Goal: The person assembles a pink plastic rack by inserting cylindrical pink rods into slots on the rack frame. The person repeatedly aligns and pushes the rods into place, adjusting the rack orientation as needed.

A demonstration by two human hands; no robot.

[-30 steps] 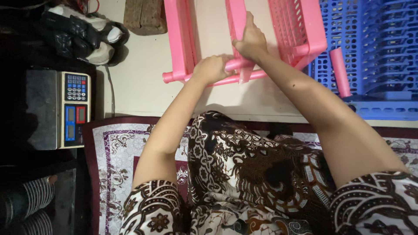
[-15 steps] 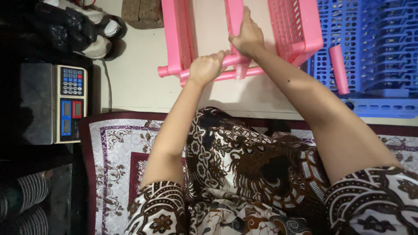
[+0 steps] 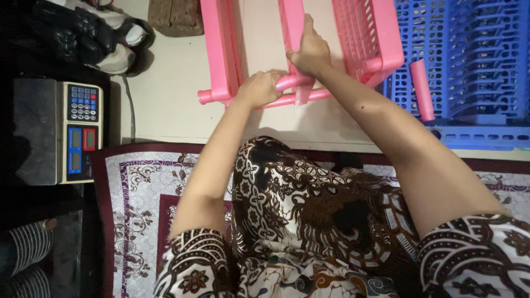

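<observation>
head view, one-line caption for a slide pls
Seated person's left hand grips a pink tube while right hand holds a pink rack panel, blue baskets alongside.

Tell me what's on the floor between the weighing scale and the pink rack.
Head view: mostly bare pale floor, crossed by a thin dark cable beside the weighing scale; nothing else before the pink rack.

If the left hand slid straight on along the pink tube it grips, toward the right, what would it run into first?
The left hand would most likely meet the upright pink slat that crosses the pink tube, with the right hand clamped on it just above. Depth is hard to judge from above, but they look nearly touching already.
</observation>
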